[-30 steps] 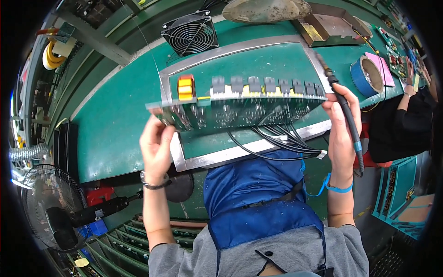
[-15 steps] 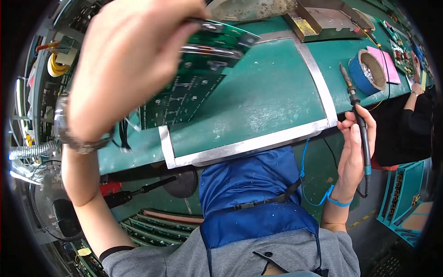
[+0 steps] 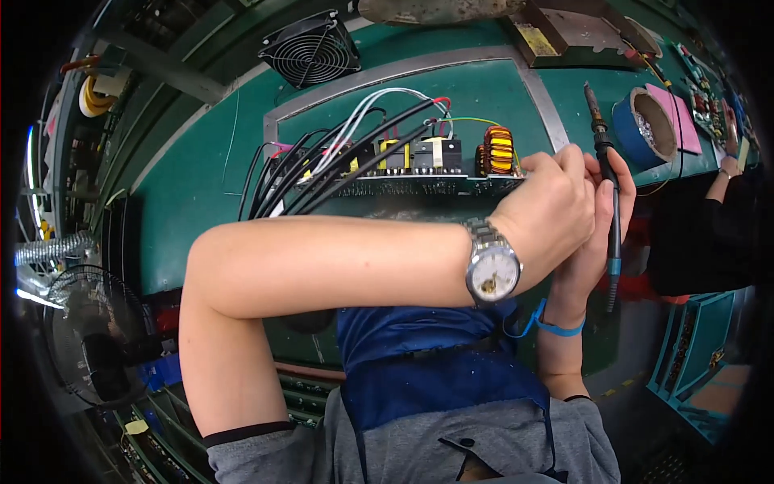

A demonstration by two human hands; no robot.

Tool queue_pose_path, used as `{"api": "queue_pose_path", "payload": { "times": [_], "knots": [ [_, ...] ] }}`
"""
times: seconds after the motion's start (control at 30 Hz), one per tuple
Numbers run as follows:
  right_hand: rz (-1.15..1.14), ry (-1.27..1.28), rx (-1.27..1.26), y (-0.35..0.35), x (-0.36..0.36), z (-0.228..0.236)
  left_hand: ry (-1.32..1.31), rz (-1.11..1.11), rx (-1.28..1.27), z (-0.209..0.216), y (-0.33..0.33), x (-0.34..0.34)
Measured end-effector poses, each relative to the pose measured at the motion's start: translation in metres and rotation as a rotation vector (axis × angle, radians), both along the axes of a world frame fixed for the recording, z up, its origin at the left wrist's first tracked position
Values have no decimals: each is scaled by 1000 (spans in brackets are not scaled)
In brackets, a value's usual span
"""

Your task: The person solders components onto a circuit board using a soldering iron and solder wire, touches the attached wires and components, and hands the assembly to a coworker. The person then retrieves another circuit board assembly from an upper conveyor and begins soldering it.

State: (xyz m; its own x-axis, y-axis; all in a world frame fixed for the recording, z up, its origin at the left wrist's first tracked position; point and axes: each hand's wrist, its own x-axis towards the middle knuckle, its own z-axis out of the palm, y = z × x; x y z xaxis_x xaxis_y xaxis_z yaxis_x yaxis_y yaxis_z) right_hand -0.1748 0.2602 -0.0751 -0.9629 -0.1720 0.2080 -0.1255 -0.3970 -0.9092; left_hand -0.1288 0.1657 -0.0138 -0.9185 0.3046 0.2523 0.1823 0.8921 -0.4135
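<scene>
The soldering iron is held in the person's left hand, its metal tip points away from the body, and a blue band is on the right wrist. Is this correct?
Not quite: the hand is wrong. The head view shows the soldering iron in the right hand. Its metal tip does point away from the body, and the blue band is on the right wrist.

No readable text, numbers or signs anywhere; marks on wristwatch dial (image 3: 493, 274), right of frame centre, too small to read.
</scene>
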Motion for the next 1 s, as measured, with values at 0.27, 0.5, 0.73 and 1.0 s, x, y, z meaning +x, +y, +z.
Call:
{"api": "queue_pose_path", "payload": {
  "times": [0.27, 0.5, 0.73, 1.0],
  "knots": [
    [-58, 142, 96, -5, 10, -4, 177, -58, 246, 2, -3, 12],
    [55, 55, -53, -18, 18, -5, 220, 72, 7, 30, -84, 113],
    [66, 137, 72, -13, 26, -8, -167, 360, 411, 84, -140, 155],
    [26, 176, 76, -10, 36, -12, -132, 245, 843, 2, -277, 124]
  ]
}}
